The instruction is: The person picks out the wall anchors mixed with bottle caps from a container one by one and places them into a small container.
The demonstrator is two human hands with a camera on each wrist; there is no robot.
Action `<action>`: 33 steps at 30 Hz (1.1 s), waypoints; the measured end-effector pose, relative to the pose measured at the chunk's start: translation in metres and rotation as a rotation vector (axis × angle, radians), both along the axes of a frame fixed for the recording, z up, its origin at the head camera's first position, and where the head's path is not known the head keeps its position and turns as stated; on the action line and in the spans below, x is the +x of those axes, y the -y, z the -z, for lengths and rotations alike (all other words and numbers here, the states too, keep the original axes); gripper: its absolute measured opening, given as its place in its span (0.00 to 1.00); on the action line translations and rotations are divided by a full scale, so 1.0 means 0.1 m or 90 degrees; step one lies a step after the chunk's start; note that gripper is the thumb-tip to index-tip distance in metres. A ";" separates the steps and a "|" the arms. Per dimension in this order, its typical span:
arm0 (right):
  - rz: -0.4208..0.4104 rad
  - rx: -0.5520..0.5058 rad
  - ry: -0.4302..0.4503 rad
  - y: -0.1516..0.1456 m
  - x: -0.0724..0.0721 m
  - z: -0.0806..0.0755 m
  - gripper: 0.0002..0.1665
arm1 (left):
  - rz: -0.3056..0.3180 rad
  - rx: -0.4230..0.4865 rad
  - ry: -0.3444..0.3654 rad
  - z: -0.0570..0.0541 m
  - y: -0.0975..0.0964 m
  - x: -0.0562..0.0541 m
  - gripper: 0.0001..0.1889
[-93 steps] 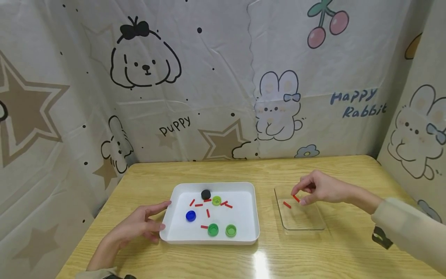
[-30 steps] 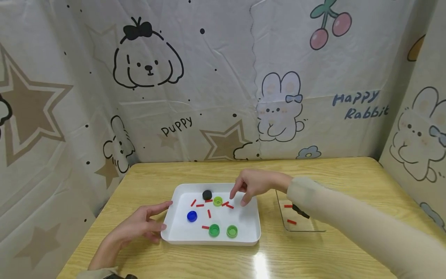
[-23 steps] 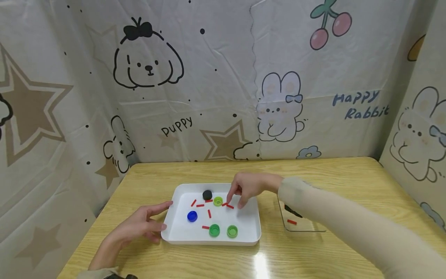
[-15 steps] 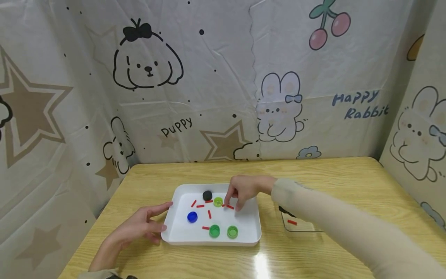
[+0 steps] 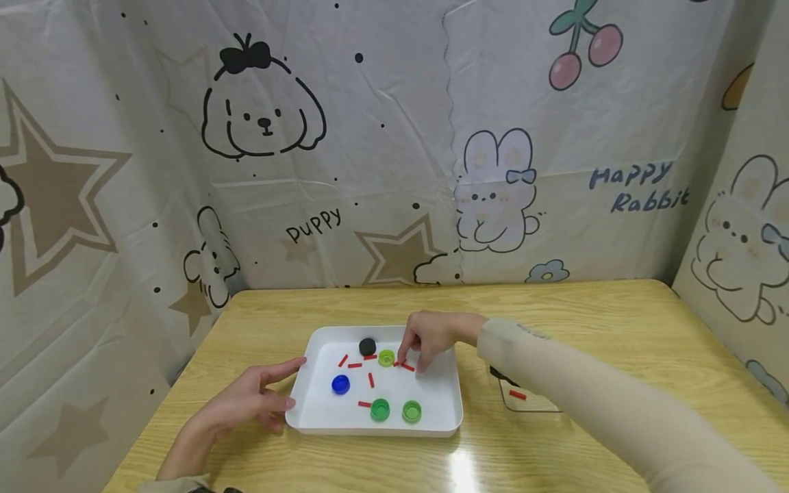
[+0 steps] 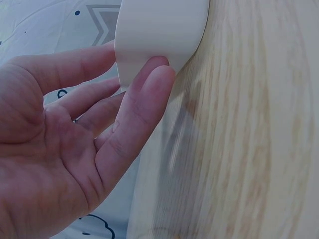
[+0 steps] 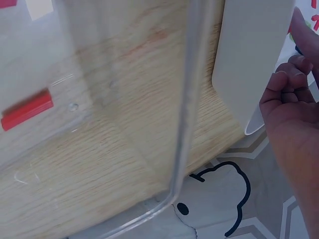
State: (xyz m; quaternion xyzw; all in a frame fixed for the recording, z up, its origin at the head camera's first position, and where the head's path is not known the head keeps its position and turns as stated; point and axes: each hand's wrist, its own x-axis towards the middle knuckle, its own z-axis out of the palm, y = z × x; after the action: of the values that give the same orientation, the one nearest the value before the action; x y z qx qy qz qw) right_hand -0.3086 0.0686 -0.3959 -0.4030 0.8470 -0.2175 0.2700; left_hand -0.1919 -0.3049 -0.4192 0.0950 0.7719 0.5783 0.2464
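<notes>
My left hand (image 5: 253, 394) has its fingers parted and fairly straight, thumb and fingertips against the left wall of the shallow white rectangular tray (image 5: 434, 390), probably to stop it sliding. My right hand (image 5: 433, 332) reaches over the tray's right wall, thumb and forefinger pointing down around a short, thin red stick (image 5: 408, 367) on the tray floor; I cannot tell whether they pinch it. I likely use just those fingertips because the stick is small, with another close by and a round yellow-green cap (image 5: 386, 358) just beside. The clear rectangular container (image 5: 535, 411) stands just right of the tray, presumably for a short reach; one red piece (image 5: 518, 395) shows in it, and my beige sleeve (image 5: 573, 376) hides the rest.
</notes>
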 end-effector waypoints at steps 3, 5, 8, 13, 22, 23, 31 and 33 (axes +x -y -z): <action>0.009 -0.004 0.002 0.00 0.01 0.00 0.20 | -0.001 -0.001 -0.001 0.00 0.00 0.00 0.42; 0.011 -0.006 0.003 0.00 0.01 0.01 0.20 | -0.002 0.001 -0.002 0.00 0.00 0.01 0.42; 0.012 -0.010 0.004 0.00 0.01 0.03 0.19 | -0.002 0.004 -0.001 0.00 0.00 0.01 0.42; 0.016 -0.018 0.009 -0.01 -0.02 0.07 0.18 | -0.004 0.002 0.001 0.01 0.00 0.00 0.42; 0.018 -0.028 0.021 0.00 -0.02 0.09 0.19 | -0.005 0.005 0.000 0.01 0.00 0.00 0.42; 0.017 -0.027 0.021 0.00 -0.02 0.09 0.20 | -0.006 0.005 0.001 0.01 0.00 0.00 0.42; 0.032 -0.021 0.016 0.01 0.01 0.10 0.24 | -0.011 0.005 0.005 0.02 0.00 0.00 0.42; 0.035 -0.021 0.020 0.01 0.01 0.11 0.23 | -0.013 0.005 0.005 0.02 0.00 0.00 0.42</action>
State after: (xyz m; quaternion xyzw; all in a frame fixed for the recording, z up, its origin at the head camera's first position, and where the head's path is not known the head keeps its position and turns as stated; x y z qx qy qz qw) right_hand -0.3079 0.0676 -0.4067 -0.3805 0.8498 -0.2451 0.2702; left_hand -0.1919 -0.3053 -0.4215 0.0858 0.7694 0.5844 0.2433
